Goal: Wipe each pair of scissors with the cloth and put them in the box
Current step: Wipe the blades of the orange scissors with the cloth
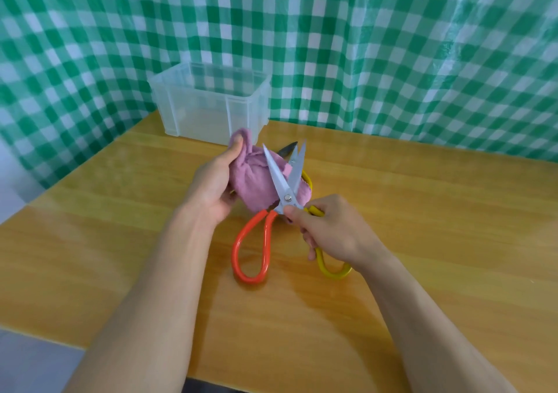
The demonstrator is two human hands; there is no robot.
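My left hand (211,187) grips a bunched pink cloth (256,178) above the table. The silver blades of the orange-handled scissors (287,178) are spread in a V and lie against the cloth. One orange handle loop hangs down toward the table. My right hand (329,229) grips these scissors just below the pivot screw, hiding their other handle. A second pair of scissors with yellow handles (335,272) lies on the table under my hands, its dark blade tip showing behind the cloth. The clear plastic box (208,103) stands beyond, with nothing seen inside it.
The wooden table (422,226) runs from the near left edge to a green-and-white checked curtain (392,45) that hangs behind and to both sides. The box sits at the table's far left corner, against the curtain.
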